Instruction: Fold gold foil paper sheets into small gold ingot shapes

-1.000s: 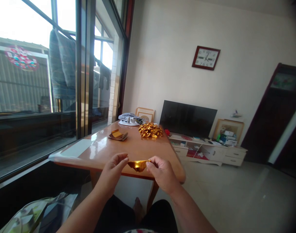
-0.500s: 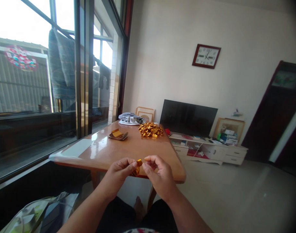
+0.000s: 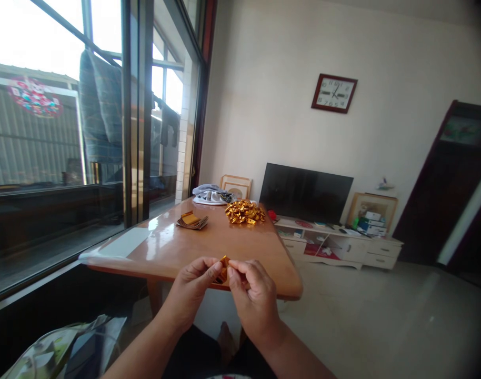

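Observation:
A small piece of shiny gold foil paper is held up just over the near edge of the wooden table. My left hand pinches its left side between thumb and fingers. On the other side, my right hand grips it with thumb and forefinger. Part of the foil is hidden behind the fingers. Farther back on the tabletop lies a heap of folded gold foil pieces. To its left sits a stack of flat foil paper sheets, brown at the edges with gold on top.
Folded cloth lies at the table's far end. A white sheet is on its left side by the window. Beyond stand a low cabinet and a television. Plastic bags are at lower left.
My right hand has moved left and closed on the foil; earlier its fingers were a little apart from it. The foil's top now looks pointed. My left hand has barely moved.

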Demonstrator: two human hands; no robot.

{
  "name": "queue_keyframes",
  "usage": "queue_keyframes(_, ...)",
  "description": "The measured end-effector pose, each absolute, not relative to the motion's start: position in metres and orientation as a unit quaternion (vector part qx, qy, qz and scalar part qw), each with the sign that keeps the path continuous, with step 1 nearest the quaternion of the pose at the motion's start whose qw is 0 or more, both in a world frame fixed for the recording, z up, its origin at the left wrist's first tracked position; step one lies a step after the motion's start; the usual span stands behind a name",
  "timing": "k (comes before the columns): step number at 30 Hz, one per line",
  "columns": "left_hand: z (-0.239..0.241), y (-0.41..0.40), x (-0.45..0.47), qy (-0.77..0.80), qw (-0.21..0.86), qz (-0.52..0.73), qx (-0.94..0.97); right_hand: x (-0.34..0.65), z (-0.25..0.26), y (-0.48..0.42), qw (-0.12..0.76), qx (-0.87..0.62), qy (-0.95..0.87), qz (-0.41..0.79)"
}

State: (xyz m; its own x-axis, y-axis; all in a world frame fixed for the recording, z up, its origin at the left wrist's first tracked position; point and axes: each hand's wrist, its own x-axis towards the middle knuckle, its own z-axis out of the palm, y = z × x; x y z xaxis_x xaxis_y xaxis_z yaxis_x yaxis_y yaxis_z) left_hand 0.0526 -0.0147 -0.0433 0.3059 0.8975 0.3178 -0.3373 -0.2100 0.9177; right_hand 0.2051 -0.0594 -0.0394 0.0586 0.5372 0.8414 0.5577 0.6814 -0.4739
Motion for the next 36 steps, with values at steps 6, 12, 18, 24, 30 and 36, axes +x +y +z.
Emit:
queue_keyframes(6,-0.043,-0.018,0.055,0.260,0.541,0.545,0.585,0.206,-0.039,-0.059,0.621,-0.405,-0.671,0.027)
queue_keyframes(12,-0.041,-0.020,0.055,0.274,0.513,0.542,0.606,0.203,-0.039,-0.057,0.643,-0.416,-0.636,0.097)
queue_keyframes(18,-0.047,-0.017,0.054,0.281,0.495,0.548,0.614,0.202,-0.043,-0.052,0.651,-0.400,-0.595,0.249)
queue_keyframes(24,-0.048,-0.018,0.055,0.288,0.489,0.549,0.614,0.205,-0.042,-0.051,0.648,-0.399,-0.595,0.258)
queue_keyframes(30,-0.046,-0.021,0.055,0.295,0.479,0.537,0.629,0.211,-0.037,-0.052,0.641,-0.395,-0.612,0.241)
queue_keyframes(36,-0.042,-0.023,0.054,0.291,0.482,0.532,0.632,0.214,-0.036,-0.051,0.631,-0.390,-0.614,0.270)
